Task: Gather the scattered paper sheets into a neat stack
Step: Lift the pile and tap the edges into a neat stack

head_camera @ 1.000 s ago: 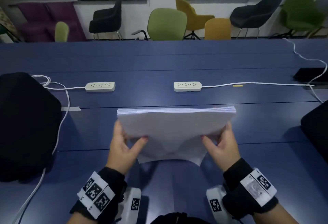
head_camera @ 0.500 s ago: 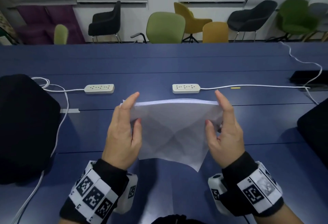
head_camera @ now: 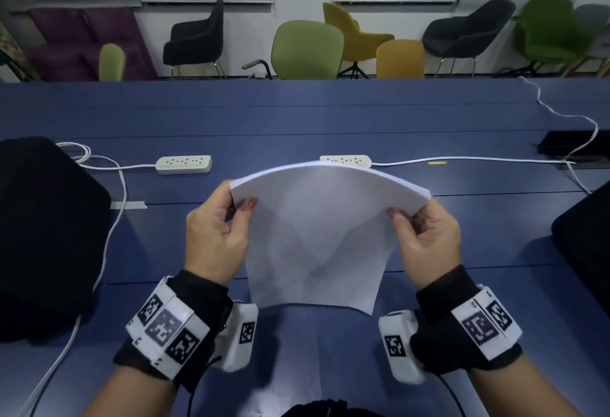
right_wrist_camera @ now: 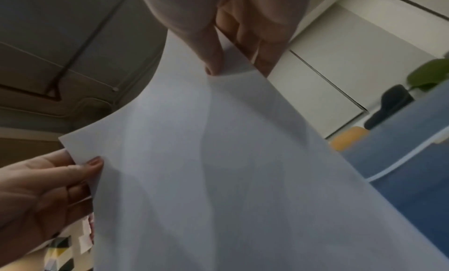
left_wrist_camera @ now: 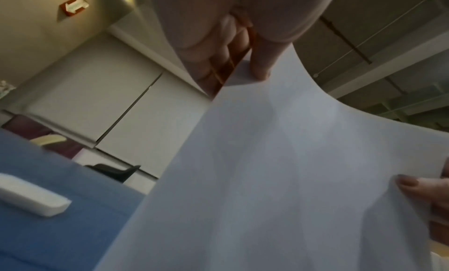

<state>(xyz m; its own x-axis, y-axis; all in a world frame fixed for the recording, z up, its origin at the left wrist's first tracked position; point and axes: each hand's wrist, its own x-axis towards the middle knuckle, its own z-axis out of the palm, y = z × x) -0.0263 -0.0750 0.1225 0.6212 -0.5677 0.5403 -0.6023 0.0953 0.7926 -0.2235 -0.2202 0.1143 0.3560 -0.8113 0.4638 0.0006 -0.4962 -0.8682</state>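
A stack of white paper sheets (head_camera: 317, 235) is held upright above the blue table (head_camera: 297, 113), its top edge bowed upward in an arc. My left hand (head_camera: 227, 215) pinches the stack's upper left corner, thumb on the near face. My right hand (head_camera: 416, 222) pinches the upper right corner the same way. The lower edge hangs free above the table. The left wrist view shows the paper sheets (left_wrist_camera: 279, 169) filling the frame with my left hand (left_wrist_camera: 245, 64) pinching a corner. The right wrist view shows the paper sheets (right_wrist_camera: 218, 169) pinched by my right hand (right_wrist_camera: 233, 58).
Two white power strips (head_camera: 184, 164) (head_camera: 346, 160) with cables lie on the table beyond the stack. Black bags sit at the left (head_camera: 46, 235) and right (head_camera: 584, 245) edges. A small yellow item (head_camera: 436, 163) lies by the right cable. Chairs (head_camera: 307, 50) line the far side.
The stack has risen and its top edge now bows upward. Both hands shifted from flat fingers along the side edges to pinching the upper corners.
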